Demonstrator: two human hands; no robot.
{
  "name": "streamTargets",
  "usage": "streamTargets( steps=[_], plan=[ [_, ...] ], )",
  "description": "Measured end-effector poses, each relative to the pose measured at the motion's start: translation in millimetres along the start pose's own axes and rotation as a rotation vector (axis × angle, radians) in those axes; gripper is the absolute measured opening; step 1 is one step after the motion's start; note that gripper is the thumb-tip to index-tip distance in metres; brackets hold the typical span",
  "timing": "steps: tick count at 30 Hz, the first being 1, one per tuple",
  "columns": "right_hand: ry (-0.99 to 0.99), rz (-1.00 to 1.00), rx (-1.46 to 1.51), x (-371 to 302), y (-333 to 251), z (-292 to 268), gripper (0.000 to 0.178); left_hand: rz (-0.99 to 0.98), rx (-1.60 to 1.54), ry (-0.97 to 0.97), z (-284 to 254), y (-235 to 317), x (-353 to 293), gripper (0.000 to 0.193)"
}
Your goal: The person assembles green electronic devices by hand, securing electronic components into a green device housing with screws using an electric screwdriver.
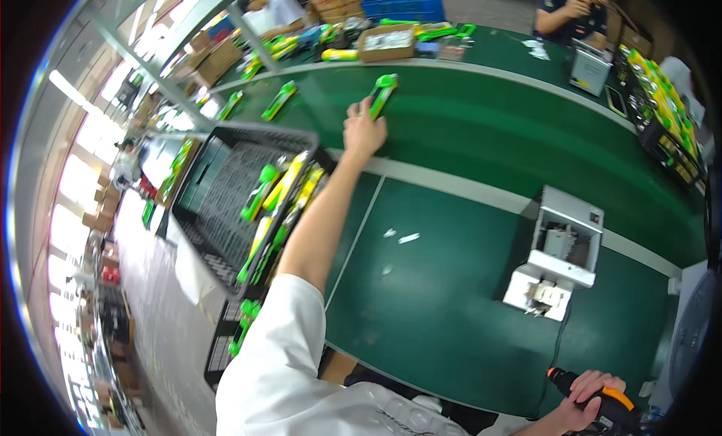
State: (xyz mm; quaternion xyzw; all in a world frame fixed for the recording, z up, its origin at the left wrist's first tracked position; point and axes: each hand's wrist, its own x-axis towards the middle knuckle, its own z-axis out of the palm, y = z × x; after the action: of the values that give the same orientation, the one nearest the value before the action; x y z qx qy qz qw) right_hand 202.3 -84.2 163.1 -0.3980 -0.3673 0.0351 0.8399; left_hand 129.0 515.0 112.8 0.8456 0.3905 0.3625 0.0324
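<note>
My left arm stretches out over the green conveyor belt. At its end my left hand has its fingers closed around the lower end of a bright green and black handheld device, long and narrow with a wider head. What the device is I cannot make out. At the lower right, my right hand grips a black and orange power screwdriver, its orange-ringed nose pointing up and left. Two more green devices, one nearer and one farther left, lie on the belt.
A black crate with green and yellow devices stands left of my workbench. Small white pieces lie on the bench, with a grey-white machine and its cable at right. Across the belt, people sit near a cardboard box and blue bin.
</note>
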Motion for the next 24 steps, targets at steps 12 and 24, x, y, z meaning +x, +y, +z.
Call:
streamTargets(
  steps=[12, 24],
  plan=[
    [0.156, -0.166, -0.083, 41, 10, 3, 0.033, -0.072, -0.328, 0.517, -6, 36, 36, 0.037],
    [0.168, -0.108, 0.029, 73, 41, 51, 0.023, 0.825, -0.717, 0.223, -192, 180, -126, 0.046]
  ],
)
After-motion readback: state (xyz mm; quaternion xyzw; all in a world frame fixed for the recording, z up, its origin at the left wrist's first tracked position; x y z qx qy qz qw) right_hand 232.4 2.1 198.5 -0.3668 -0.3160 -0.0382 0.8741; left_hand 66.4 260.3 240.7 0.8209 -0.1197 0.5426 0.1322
